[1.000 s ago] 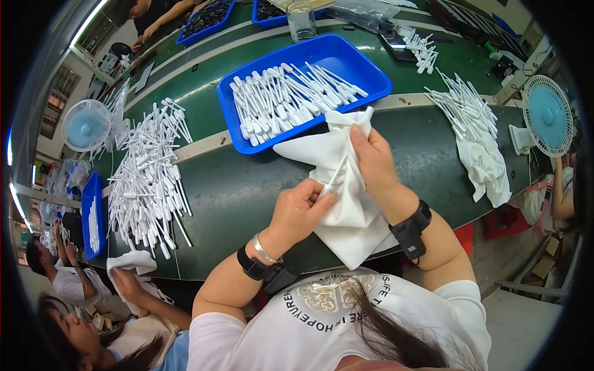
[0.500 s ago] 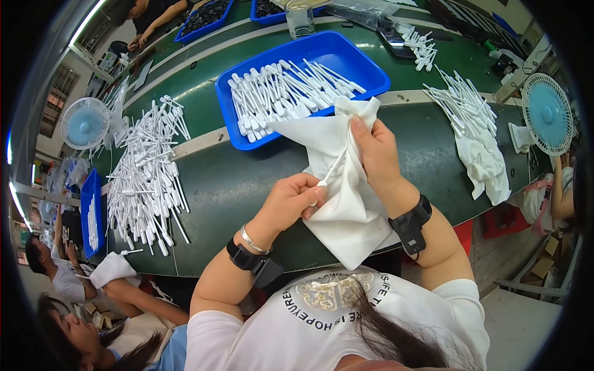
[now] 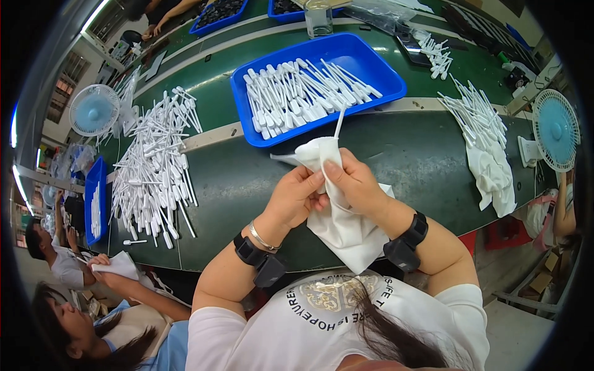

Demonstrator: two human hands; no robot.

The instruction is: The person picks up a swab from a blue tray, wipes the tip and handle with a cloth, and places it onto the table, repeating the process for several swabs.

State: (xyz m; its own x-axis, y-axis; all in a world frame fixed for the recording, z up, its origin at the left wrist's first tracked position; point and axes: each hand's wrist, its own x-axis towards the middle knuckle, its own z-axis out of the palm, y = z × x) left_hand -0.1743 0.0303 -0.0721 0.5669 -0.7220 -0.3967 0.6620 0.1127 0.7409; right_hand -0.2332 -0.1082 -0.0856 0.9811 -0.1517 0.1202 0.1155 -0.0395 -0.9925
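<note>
A thin white plastic stick [image 3: 340, 122] points up and away out of a white cloth [image 3: 349, 232] in front of me. Its lower part is hidden by cloth and fingers. My left hand [image 3: 292, 196] is closed on the bunched cloth, thumb on top. Pressed close beside it, my right hand [image 3: 357, 185] pinches the cloth around the stick, thumb across a fold. The cloth's loose end hangs over the table's near edge. Just beyond my hands is a blue tray [image 3: 387, 93] with many similar wide-ended sticks laid in a row.
A large heap of loose white sticks [image 3: 154, 167] lies to the left. More sticks [image 3: 473, 114] rest on a crumpled white cloth [image 3: 492, 176] to the right. Small fans [image 3: 555, 130] stand at both sides. A glass jar [image 3: 318, 18] is behind the tray. A co-worker's hand [image 3: 102, 263] holds cloth at left.
My hands have come together, and the right has moved down and left. The stick, earlier lying along the open cloth, now shows only its thin end above the wrapped cloth. The view has shifted slightly.
</note>
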